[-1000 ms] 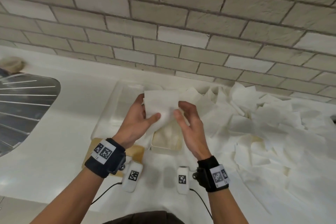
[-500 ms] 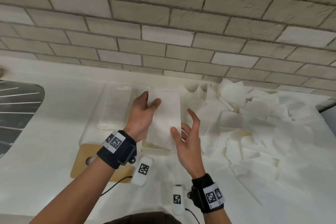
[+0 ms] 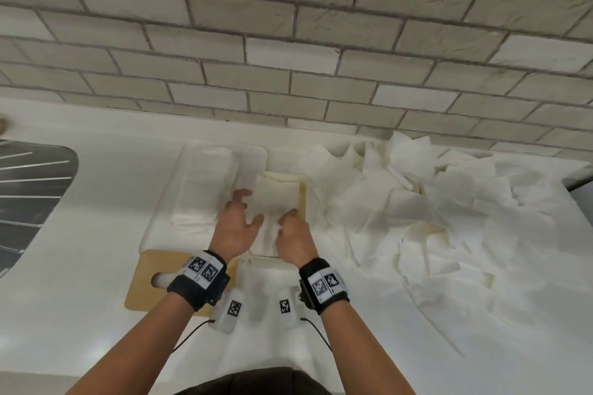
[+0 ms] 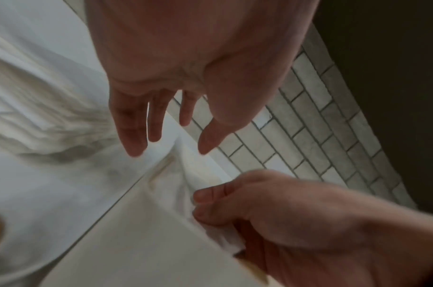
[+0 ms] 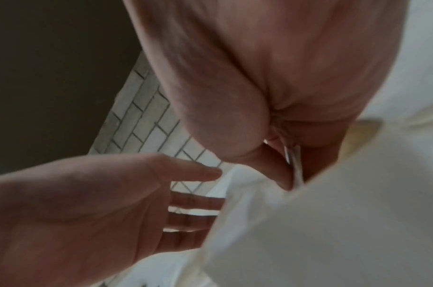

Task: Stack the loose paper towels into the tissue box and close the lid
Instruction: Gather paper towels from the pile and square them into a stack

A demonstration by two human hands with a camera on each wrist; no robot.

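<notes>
A cream tissue box (image 3: 302,194) stands open on the white counter, and a folded white paper towel (image 3: 276,196) lies lengthwise over its opening. My right hand (image 3: 287,218) pinches the towel's near end between thumb and fingers; the right wrist view shows the pinch (image 5: 293,170). My left hand (image 3: 248,207) hovers at the towel's left edge with straight, spread fingers (image 4: 134,139) and holds nothing. The wooden lid (image 3: 147,282) lies flat at the front left, partly under my left wrist. Loose paper towels (image 3: 423,202) are heaped to the right of the box.
A clear tray (image 3: 179,170) holding a neat stack of towels sits left of the box. A metal sink (image 3: 32,196) is at the far left. Two small white marker devices (image 3: 231,311) lie by my wrists. A brick wall (image 3: 288,58) backs the counter.
The folded towel, held up by both hands before, has come down onto the box. My left hand has let go and spread; my right hand now pinches the near end.
</notes>
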